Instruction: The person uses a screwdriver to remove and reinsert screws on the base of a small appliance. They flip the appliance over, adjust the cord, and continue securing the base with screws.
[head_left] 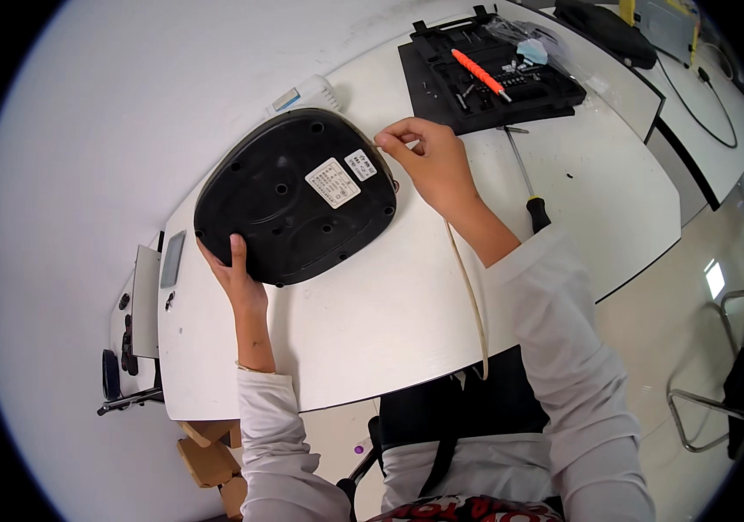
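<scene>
We hold a black appliance [254, 178] over the desk [372, 339], left of the middle, with its broad face toward us. It is rounded, almost oval, with a smooth dark shell, shallow curved ridges, and several round holes across the face and near the rim. Two white labels sit toward its right side: a larger label [333, 184] and, just beside it, a smaller label [360, 164], both set at a slant.

Our left hand [234, 274] grips the lower left edge, thumb laid on the black face and fingers tucked behind, the forearm rising nearly straight. Our right hand [431, 161] reaches in from the right, wrist bent, thumb and forefinger pressed together at the right rim; what lies between them is too small to tell. Below the right forearm, a pale cord [469, 291] hangs over the near edge.
</scene>
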The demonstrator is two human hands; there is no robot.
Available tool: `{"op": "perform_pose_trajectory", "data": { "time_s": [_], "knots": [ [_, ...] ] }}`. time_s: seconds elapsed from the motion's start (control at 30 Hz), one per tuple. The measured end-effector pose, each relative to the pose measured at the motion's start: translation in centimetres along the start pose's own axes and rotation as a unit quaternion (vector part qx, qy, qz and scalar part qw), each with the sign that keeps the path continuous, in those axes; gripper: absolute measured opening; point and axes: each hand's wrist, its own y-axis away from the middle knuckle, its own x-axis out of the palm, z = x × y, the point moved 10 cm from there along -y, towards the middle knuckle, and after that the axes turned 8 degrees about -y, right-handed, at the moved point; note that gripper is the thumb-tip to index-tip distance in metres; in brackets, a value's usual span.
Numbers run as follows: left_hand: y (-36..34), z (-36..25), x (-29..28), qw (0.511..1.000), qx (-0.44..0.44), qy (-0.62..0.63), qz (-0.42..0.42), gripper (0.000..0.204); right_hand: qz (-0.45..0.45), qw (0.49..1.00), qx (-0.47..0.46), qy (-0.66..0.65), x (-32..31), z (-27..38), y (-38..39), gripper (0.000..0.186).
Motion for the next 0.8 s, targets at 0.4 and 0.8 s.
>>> {"op": "perform_pose_trajectory", "data": {
  "time_s": [0.4, 0.8],
  "knots": [
    [0.3, -0.1, 1.0, 0.999, 0.009, 0.019, 0.024, 0.065, 0.045, 0.995, 0.036, -0.078, 0.3, -2.2, 0.1, 0.019],
    [0.3, 0.0, 0.9, 0.999, -0.008, 0.042, 0.01, 0.063, 0.128, 0.991, 0.034, -0.023, 0.3, -2.1, 1.1, 0.012]
  ]
}}
